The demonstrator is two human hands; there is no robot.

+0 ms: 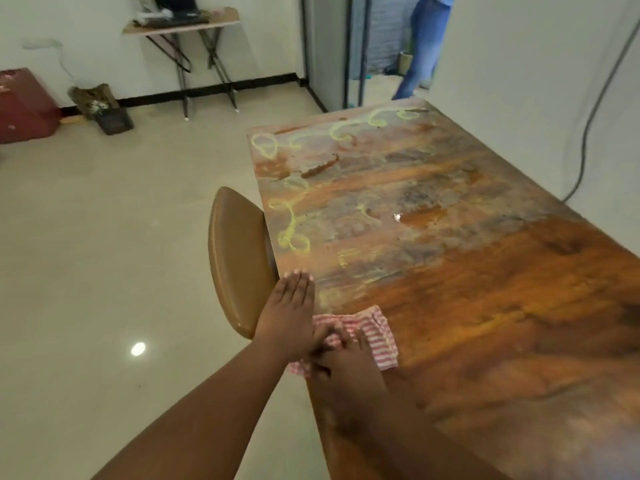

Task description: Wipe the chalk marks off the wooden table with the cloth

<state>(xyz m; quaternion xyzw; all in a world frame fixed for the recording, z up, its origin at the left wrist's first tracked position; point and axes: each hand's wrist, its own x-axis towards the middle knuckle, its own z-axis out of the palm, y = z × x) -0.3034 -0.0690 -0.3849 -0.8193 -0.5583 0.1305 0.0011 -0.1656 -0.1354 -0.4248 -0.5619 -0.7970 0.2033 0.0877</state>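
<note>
The chalk marks (pixel 294 216) are left mostly unwiped, yellow loops along the far and left edges of the wooden table (pixel 485 289), while the cloth (pixel 374 332) is pressed at the near-left edge under the right hand (pixel 346 362), its fingers blurred, and the flat left hand (pixel 287 317).

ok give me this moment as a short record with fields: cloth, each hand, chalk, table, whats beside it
cloth: red and white striped cloth on the table's near left edge
left hand: left hand flat, fingers straight, at the table edge beside the cloth
right hand: right hand on the cloth; grip blurred
chalk: yellow chalk marks along the left and far edges
table: wooden table
beside: brown chair at the left edge
</note>
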